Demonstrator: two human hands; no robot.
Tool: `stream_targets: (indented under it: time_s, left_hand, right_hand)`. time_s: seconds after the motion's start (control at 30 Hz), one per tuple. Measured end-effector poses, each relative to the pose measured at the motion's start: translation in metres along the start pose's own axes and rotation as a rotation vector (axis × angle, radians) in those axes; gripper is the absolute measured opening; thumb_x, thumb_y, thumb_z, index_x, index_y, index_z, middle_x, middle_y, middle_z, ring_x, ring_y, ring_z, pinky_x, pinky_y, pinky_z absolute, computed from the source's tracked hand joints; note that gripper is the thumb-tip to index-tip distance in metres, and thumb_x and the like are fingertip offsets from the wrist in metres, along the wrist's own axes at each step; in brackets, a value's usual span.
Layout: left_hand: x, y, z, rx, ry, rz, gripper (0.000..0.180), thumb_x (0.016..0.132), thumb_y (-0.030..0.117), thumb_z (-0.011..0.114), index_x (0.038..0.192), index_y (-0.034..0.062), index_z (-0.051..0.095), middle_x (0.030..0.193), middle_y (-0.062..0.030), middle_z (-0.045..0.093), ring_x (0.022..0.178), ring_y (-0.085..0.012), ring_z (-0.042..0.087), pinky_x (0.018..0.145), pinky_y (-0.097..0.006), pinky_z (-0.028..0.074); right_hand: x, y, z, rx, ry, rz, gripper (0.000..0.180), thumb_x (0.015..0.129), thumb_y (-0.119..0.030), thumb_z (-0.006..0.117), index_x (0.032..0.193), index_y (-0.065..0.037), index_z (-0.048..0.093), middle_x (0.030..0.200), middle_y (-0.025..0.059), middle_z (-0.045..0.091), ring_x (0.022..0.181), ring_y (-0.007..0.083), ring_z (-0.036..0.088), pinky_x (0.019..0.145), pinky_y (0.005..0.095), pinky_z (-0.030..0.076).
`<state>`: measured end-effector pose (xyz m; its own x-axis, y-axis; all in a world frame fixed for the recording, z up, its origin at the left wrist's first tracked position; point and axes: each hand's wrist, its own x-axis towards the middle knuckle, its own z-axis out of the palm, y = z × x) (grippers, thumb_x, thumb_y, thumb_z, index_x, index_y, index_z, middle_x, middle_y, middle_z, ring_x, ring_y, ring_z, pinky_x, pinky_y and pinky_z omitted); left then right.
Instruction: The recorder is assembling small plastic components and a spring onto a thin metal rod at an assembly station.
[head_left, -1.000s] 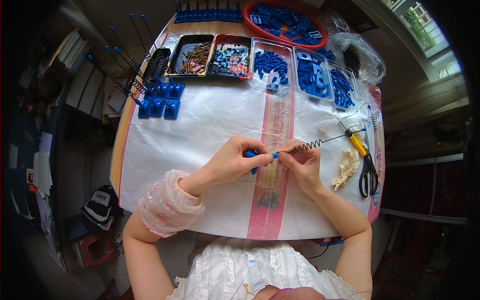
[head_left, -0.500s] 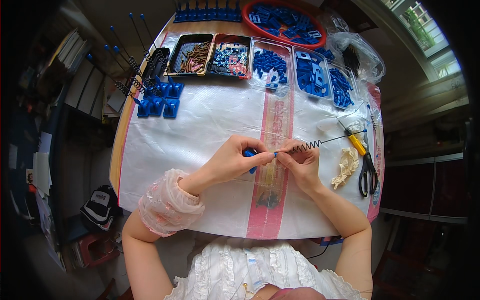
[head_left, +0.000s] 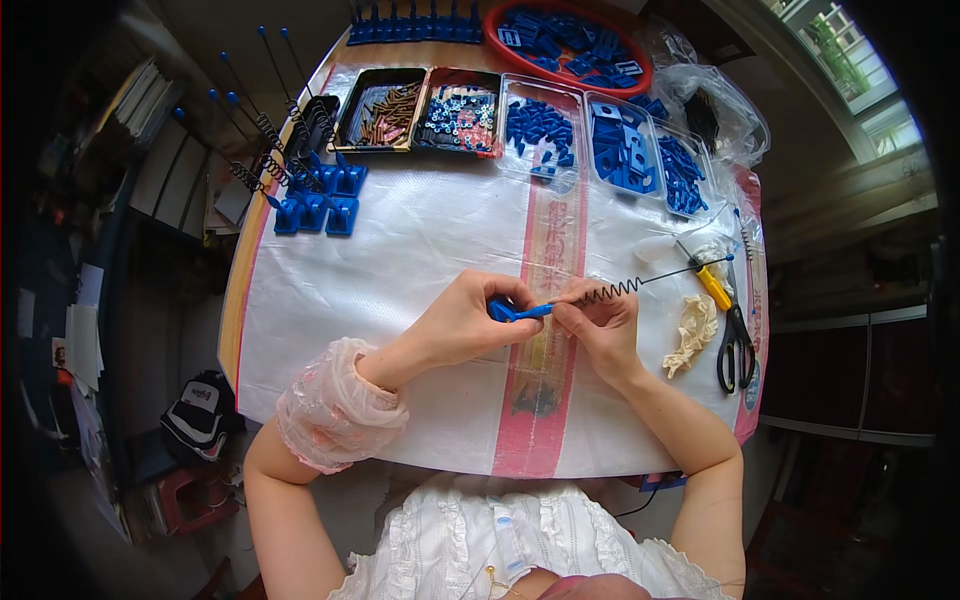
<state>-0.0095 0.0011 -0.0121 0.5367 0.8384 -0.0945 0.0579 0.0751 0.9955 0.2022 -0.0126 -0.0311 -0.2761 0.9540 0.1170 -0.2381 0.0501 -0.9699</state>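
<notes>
Several finished spring rods on blue bases (head_left: 318,205) stand far left. Mid worktop (head_left: 420,250): left hand (head_left: 462,325) pinches blue piece (head_left: 508,311), right hand (head_left: 600,325) grips spring rod (head_left: 640,285); joining underway, loose parts in far trays (head_left: 540,125) remain.

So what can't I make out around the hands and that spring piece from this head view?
- Blue plastic part: mostly hidden inside the left hand; shape unclear.
- Where the coiled spring rod meets it: covered by the right hand fingers.
- Small pieces in the trays: too small to identify.
- Scissors near the rim: bent by fisheye.
</notes>
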Motion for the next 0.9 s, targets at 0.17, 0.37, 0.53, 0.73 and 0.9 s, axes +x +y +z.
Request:
stream_targets:
  time_s: [0.17, 0.37, 0.53, 0.73, 0.9]
  left_hand:
    - [0.0007, 0.0030, -0.0028, -0.070, -0.013, -0.059, 0.016, 0.085, 0.019, 0.070, 0.086, 0.0030, 0.070, 0.073, 0.0042, 0.061, 0.064, -0.0012, 0.050, 0.055, -0.018, 0.039]
    - [0.0002, 0.0043, -0.0015, -0.059, -0.006, -0.060, 0.019, 0.086, 0.022, 0.070, 0.086, 0.0032, 0.070, 0.072, 0.0040, 0.061, 0.063, -0.0012, 0.050, 0.054, -0.018, 0.038]
    - [-0.0003, 0.0074, -0.0014, -0.035, 0.001, -0.054, 0.017, 0.086, 0.020, 0.071, 0.086, 0.0034, 0.071, 0.070, 0.0042, 0.060, 0.058, -0.0013, 0.048, 0.048, -0.018, 0.035]
    - [0.0002, 0.0069, -0.0011, -0.048, -0.005, -0.054, 0.016, 0.086, 0.020, 0.070, 0.086, 0.0034, 0.071, 0.068, 0.0044, 0.059, 0.055, -0.0016, 0.047, 0.046, -0.019, 0.034]
    - [0.0006, 0.0036, -0.0010, -0.043, -0.007, -0.034, 0.013, 0.086, 0.017, 0.070, 0.087, 0.0033, 0.070, 0.069, 0.0048, 0.059, 0.057, -0.0010, 0.048, 0.048, -0.018, 0.035]
  right_hand:
    - [-0.0001, -0.0030, 0.0012, 0.014, -0.003, 0.023, 0.007, 0.085, 0.006, 0.066, 0.090, 0.002, 0.068, 0.083, 0.0062, 0.065, 0.076, 0.0114, 0.062, 0.066, 0.0245, 0.048]
    - [0.0003, -0.0016, 0.0023, 0.024, 0.008, 0.003, 0.008, 0.085, 0.007, 0.066, 0.090, 0.002, 0.068, 0.082, 0.0058, 0.065, 0.074, 0.0109, 0.061, 0.065, 0.0243, 0.048]
    - [0.0007, -0.0025, 0.0019, 0.005, 0.011, 0.011, 0.007, 0.085, 0.007, 0.066, 0.089, 0.002, 0.069, 0.080, 0.0048, 0.064, 0.073, 0.0100, 0.060, 0.062, 0.0232, 0.046]
    - [0.0004, -0.0015, 0.0006, -0.002, 0.007, 0.015, 0.007, 0.085, 0.007, 0.066, 0.090, 0.002, 0.069, 0.079, 0.0043, 0.064, 0.072, 0.0095, 0.060, 0.061, 0.0228, 0.045]
    - [0.0007, -0.0023, 0.0016, -0.010, 0.015, 0.009, 0.007, 0.086, 0.006, 0.066, 0.090, 0.001, 0.069, 0.079, 0.0037, 0.064, 0.071, 0.0089, 0.059, 0.061, 0.0229, 0.045]
